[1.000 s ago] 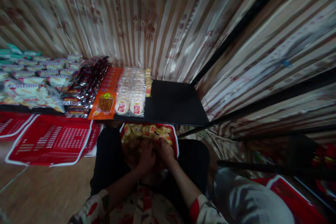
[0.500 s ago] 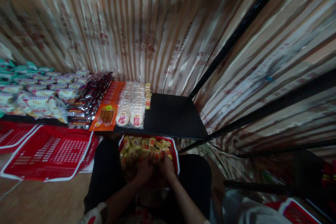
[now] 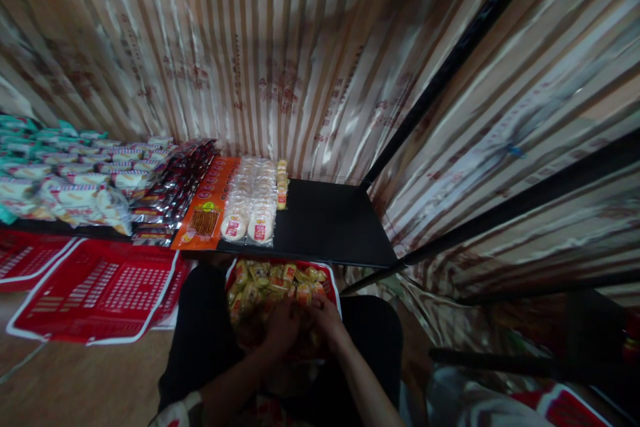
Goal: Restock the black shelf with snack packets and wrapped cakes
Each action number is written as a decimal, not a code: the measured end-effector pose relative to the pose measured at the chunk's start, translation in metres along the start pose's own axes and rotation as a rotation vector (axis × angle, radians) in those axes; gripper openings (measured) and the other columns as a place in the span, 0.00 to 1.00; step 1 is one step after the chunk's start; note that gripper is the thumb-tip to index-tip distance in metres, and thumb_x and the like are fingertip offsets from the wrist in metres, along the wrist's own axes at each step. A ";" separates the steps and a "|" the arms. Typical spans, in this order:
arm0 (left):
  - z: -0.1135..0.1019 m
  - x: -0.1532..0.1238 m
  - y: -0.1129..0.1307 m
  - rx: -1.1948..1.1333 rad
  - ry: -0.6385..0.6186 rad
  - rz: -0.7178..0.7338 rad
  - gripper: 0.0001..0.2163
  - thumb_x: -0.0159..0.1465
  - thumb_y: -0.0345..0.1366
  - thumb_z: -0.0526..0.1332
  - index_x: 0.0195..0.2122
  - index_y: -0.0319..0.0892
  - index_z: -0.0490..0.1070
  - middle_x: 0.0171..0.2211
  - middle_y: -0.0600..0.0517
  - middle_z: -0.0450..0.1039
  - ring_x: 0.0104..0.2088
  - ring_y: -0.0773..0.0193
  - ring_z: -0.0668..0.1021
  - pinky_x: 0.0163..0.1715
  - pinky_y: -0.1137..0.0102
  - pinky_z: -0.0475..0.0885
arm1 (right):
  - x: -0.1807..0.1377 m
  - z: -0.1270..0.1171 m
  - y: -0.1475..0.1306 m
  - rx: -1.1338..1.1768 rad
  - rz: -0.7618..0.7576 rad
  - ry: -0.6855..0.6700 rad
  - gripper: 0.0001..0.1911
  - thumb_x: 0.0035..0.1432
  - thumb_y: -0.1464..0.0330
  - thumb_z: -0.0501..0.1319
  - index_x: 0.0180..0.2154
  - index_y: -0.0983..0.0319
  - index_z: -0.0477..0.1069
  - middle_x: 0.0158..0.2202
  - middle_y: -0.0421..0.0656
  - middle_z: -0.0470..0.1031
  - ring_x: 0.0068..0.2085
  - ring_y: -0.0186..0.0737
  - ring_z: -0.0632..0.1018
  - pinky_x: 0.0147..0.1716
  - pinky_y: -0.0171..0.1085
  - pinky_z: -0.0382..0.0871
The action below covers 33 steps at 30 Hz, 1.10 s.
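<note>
A red basket with a white rim (image 3: 334, 280) rests between my knees, filled with small snacks in yellow wrappers (image 3: 260, 272). My left hand (image 3: 283, 323) is down inside it, its fingers curled in among the packs; what they hold is hidden in the dim light. Close beside it, my right hand (image 3: 325, 315) reaches over the right part of the same pile, fingers bent toward the left hand. Whatever lies under these fingers is too dark to make out. One yellow pack with an orange label (image 3: 303, 293) shows just beyond the fingertips.
On the black shelf (image 3: 335, 223) stand a short row of yellow packs (image 3: 283, 183), white round crackers (image 3: 249, 200), an orange packet (image 3: 200, 213), dark packets (image 3: 173, 183) and white packets (image 3: 80, 190). Another red basket (image 3: 105, 293) is at left. Black metal bars (image 3: 460, 227) cross at right.
Both hands have shifted slightly within the basket; the left has moved a little right and the right hand has turned its fingers inward. The shelf goods look the same.
</note>
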<state>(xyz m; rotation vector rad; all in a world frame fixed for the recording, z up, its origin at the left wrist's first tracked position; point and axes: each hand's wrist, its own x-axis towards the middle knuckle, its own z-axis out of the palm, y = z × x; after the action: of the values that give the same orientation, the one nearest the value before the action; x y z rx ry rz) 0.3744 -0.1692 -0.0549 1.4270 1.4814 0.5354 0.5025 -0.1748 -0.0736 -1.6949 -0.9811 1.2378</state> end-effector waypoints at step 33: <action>-0.038 0.152 0.074 -0.453 0.231 0.192 0.25 0.65 0.38 0.48 0.62 0.38 0.51 0.65 0.46 0.45 0.65 0.63 0.51 0.64 0.64 0.44 | 0.184 0.052 -0.128 -0.313 -0.421 0.158 0.26 0.49 0.71 0.57 0.52 0.59 0.66 0.40 0.44 0.72 0.39 0.39 0.74 0.42 0.38 0.69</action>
<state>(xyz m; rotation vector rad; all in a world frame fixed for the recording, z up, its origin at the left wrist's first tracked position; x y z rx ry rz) 0.4038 -0.0003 -0.0277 1.1777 1.2940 1.1116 0.4766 0.0492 -0.0300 -1.6710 -1.4004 0.6925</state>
